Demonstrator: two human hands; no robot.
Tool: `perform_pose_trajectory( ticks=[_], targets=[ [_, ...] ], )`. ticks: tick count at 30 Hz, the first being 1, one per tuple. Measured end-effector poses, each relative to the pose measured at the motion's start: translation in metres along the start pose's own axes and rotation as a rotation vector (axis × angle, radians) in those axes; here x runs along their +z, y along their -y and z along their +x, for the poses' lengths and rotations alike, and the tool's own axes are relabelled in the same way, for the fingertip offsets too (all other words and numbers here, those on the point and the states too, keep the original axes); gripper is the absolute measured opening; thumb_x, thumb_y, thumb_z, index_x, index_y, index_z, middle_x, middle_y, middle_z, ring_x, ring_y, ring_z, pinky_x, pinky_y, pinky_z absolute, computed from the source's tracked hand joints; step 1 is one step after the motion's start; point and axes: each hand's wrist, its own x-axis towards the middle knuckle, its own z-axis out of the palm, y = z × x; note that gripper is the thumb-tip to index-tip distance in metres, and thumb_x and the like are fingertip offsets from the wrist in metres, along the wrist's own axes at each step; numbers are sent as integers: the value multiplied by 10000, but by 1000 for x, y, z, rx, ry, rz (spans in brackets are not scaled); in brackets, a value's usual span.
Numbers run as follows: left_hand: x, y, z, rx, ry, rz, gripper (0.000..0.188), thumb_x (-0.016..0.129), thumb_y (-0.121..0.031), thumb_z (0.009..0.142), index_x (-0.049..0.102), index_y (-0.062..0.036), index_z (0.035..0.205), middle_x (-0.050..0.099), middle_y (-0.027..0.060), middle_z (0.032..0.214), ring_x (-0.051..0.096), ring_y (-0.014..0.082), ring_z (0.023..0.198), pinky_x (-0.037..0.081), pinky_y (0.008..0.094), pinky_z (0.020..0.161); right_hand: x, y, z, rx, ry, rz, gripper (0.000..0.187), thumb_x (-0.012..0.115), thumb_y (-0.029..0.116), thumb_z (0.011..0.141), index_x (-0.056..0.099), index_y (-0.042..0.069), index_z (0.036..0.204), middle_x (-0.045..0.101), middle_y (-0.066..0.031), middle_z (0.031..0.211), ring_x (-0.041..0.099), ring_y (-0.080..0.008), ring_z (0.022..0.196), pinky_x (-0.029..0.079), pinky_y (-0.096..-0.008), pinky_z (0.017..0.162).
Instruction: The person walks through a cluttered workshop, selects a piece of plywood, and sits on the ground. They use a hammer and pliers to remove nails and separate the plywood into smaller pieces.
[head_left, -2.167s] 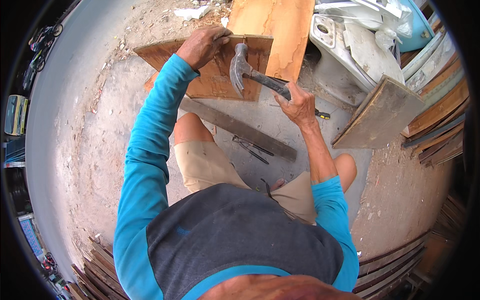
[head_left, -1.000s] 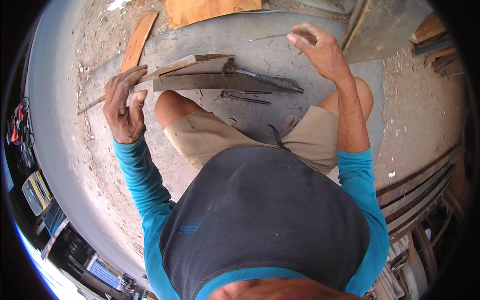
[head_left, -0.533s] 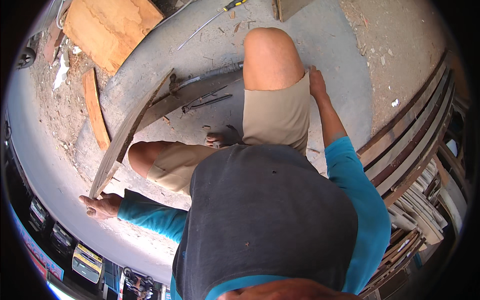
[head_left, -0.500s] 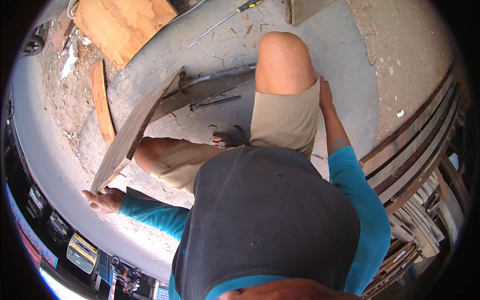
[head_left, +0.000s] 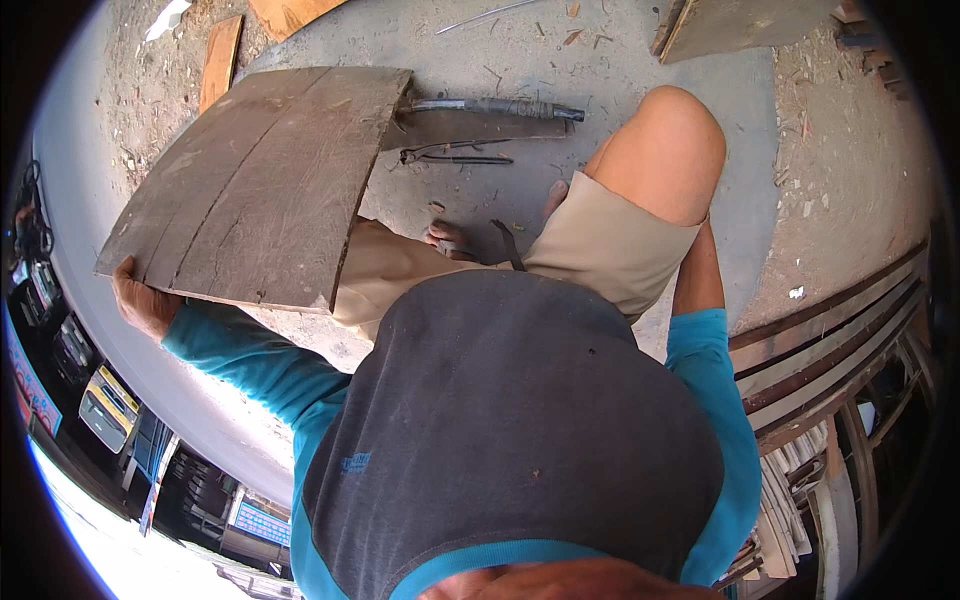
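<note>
My hands are well apart. My left hand is closed on the near edge of a wide wooden panel, close to its left corner, with a fingertip showing at the top face. My right hand is out of sight behind my right thigh; only the forearm shows, so I cannot tell how its fingers are set or what they touch.

The panel stretches away from my left hand and off to its right, with a long dark seam across its weathered face. It covers my left knee; whether it rests there I cannot tell.

Between my hands and farther out, a hammer points its wrapped handle toward the right-hand side, its head end hidden by the panel. It lies along a dark plank, and black pincers lie just beside the plank, nearer to me on the grey floor.

Well ahead of my left hand, past the panel, are a narrow wood strip and an orange-brown sheet. Far ahead of my right forearm stands a board; to the forearm's right, long slats lie close together.
</note>
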Motion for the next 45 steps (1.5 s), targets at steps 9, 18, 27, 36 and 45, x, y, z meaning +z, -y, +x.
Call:
perform_pose_trajectory(
  ticks=[9,18,27,36,45],
  targets=[
    [49,-42,-35,366,142,46,307,597,-161,848,669,70,1038,674,173,935,703,247,792,587,338,681,10,304,-2,-534,256,-444,454,653,394,956,691,-29,1116,729,-164,954,685,-255,886,523,-381,798],
    [75,-52,-50,339,171,-131,277,627,-195,866,695,34,1007,692,134,961,657,209,851,526,330,733,317,124,-66,-827,800,-1026,335,576,79,940,563,-83,1233,615,-268,1254,623,-399,1159,543,-488,944],
    [57,-50,-49,455,255,-99,286,584,-180,883,680,7,1078,679,102,1002,625,187,879,508,312,784,341,75,-89,-672,875,-941,349,578,109,907,528,-50,1214,561,-259,1256,559,-413,1201,493,-504,978],
    [56,-37,-31,355,300,-150,320,577,-178,878,655,14,1122,667,118,1031,633,205,873,525,320,773,331,64,-89,-1012,590,-817,340,634,114,829,616,-16,1143,441,-231,1459,387,-377,1384,325,-525,1129],
    [46,-13,11,196,368,-216,281,583,-170,874,639,-5,1095,647,121,990,642,224,857,553,340,742,326,75,-78,-1001,591,-1006,286,565,97,903,632,14,1168,511,-222,1385,437,-350,1353,373,-512,1090]
  ],
)
